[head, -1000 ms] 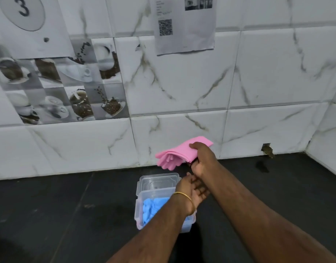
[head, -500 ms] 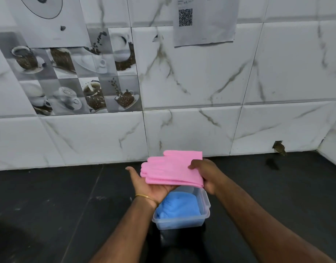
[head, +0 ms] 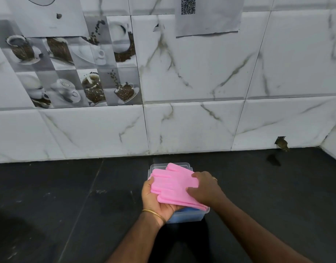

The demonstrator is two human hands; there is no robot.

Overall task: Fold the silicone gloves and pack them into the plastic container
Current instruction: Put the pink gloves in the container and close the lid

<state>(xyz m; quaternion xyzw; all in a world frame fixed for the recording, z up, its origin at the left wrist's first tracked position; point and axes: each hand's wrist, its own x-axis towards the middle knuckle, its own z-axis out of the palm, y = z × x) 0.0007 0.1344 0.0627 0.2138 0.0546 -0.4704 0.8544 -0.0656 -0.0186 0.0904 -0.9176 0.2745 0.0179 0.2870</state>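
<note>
Folded pink silicone gloves (head: 173, 184) lie just above the clear plastic container (head: 190, 217) on the dark counter. My left hand (head: 155, 200) cups the pink gloves from below and from the left, thumb on their edge. Over the gloves' right end my right hand (head: 206, 188) lies, fingers on top and thumb pinching the near edge. A blue glove (head: 184, 215) shows through the container's front wall. Most of the container's inside is hidden by the pink gloves and my hands.
The white marbled tile wall (head: 191, 126) rises close behind the container. The wall has a small hole (head: 281, 143) at the right, near the corner. Dark counter (head: 68, 205) spreads to both sides.
The pink gloves came down from in front of the wall to just above the container. My left hand went from the container to under the gloves. The view shifted nearer.
</note>
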